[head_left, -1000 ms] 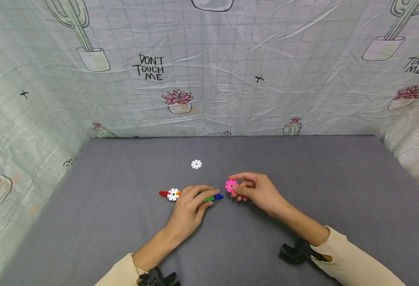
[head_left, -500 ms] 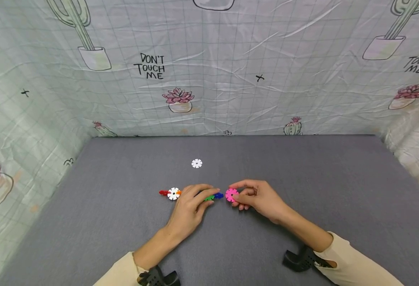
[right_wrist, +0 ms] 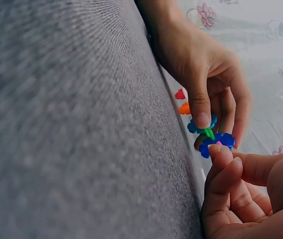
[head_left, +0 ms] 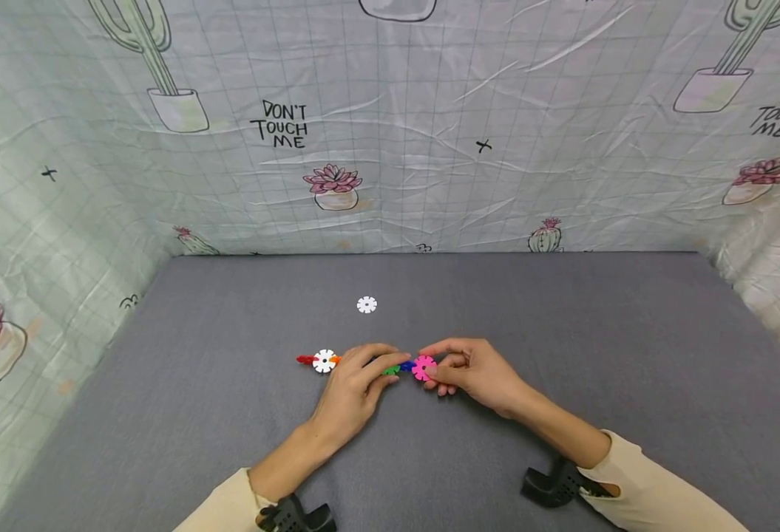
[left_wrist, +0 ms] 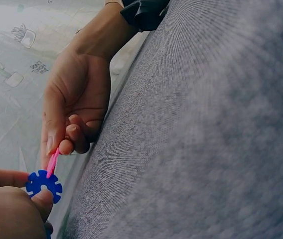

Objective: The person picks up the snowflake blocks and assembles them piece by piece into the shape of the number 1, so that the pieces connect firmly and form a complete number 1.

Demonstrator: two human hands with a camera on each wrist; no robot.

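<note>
A chain of slotted plastic snowflake discs lies crosswise in the head view: a red disc [head_left: 305,360], a white disc [head_left: 319,361], an orange disc [head_left: 335,360], a green disc [head_left: 390,369] and a blue disc [head_left: 406,366]. In the right wrist view a teal disc [right_wrist: 195,127] also shows beside the green one. My left hand [head_left: 350,391] grips the chain near its right end, covering its middle. Between thumb and finger my right hand [head_left: 481,375] pinches a pink disc [head_left: 423,362], its edge at the blue disc's rim, turned crosswise to it in the left wrist view.
Behind the hands, a loose white disc [head_left: 362,304] lies flat on the grey tabletop [head_left: 596,325]. A printed cloth [head_left: 423,185] hangs along the back and sides. Black wrist devices [head_left: 552,484] sit at both cuffs.
My right hand has brought the pink disc down toward me, then left, until it meets the blue disc at the chain's end. The left hand has stayed in place.
</note>
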